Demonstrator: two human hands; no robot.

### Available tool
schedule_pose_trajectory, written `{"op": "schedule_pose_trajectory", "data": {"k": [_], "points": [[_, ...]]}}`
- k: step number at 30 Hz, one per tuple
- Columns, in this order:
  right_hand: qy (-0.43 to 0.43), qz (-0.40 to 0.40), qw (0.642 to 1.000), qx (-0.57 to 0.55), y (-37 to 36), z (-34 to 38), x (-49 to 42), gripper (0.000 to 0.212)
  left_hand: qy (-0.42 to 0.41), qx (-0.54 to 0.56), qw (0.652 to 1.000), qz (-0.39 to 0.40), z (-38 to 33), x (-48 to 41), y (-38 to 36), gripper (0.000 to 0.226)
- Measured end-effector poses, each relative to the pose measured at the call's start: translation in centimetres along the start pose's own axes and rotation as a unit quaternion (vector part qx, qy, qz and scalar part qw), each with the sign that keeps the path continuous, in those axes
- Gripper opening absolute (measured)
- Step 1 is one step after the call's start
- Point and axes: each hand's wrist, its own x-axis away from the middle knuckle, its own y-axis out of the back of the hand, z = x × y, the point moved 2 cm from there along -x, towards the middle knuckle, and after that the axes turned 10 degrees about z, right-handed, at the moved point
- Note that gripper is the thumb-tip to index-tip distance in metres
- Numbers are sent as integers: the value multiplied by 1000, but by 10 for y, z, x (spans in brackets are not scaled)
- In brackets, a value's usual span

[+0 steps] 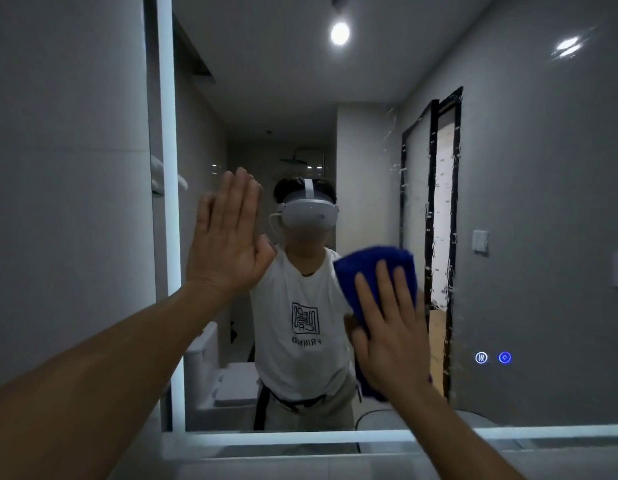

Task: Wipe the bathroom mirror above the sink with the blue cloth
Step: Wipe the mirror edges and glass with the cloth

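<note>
Grey-walled bathroom, lit-edged mirror (pixel 508 168), left hand (pixel 227 240) open flat against it, right hand (pixel 390 334) flat, pressing blue cloth (pixel 373 265)

I see L hand (pixel 227 237) up at mirror (pixel 543 202), left of centre, prob. touching it; R hand (pixel 392 329) to its right, lower, w/ cloth (pixel 373 265) between it and glass. Touch icons (pixel 493 357) further right.

Deep blue cloth (pixel 373 268), white-lit mirror frame (pixel 300 438), grey wall (pixel 65 168)

Grey walls (pixel 65 168) surround a white toilet (pixel 231 382) under one glowing ceiling lamp (pixel 339 32).
</note>
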Motion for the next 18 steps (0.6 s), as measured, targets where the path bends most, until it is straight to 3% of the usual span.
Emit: {"op": "schedule_pose_trajectory", "data": {"k": [7, 10, 15, 18], "points": [[-87, -26, 996, -23, 63, -17, -161, 75, -3, -6, 999, 34, 0, -2, -2, 74], [-62, -35, 997, -20, 49, -5, -132, 75, -5, -2, 999, 37, 1, -2, -1, 74], [113, 36, 991, 59, 19, -8, -51, 80, -4, -2, 998, 55, 1, -1, -3, 73], [46, 26, 997, 56, 47, -30, -121, 73, -4, -1, 998, 55, 0, -1, -3, 72]]}}
